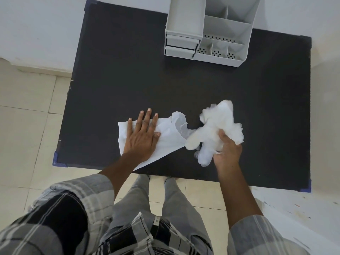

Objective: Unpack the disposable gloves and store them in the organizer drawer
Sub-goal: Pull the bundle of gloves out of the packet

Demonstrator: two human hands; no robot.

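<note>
A torn white packet [166, 138] lies flat near the front edge of the black table [128, 80]. My left hand [142, 136] presses on it, palm down and fingers spread. Just right of the packet's ripped end, my right hand [227, 152] grips a crumpled bunch of translucent white disposable gloves [214, 129], held a little above the table. At the table's far edge stands the grey organizer [228, 30], with two shut drawers [181, 46] at its lower left.
The organizer has open compartments with perforated bottoms [216, 51] to the right of the drawers. Dark table surface lies between the hands and the organizer. Tiled floor [27, 107] surrounds the table, and a white wall runs behind it.
</note>
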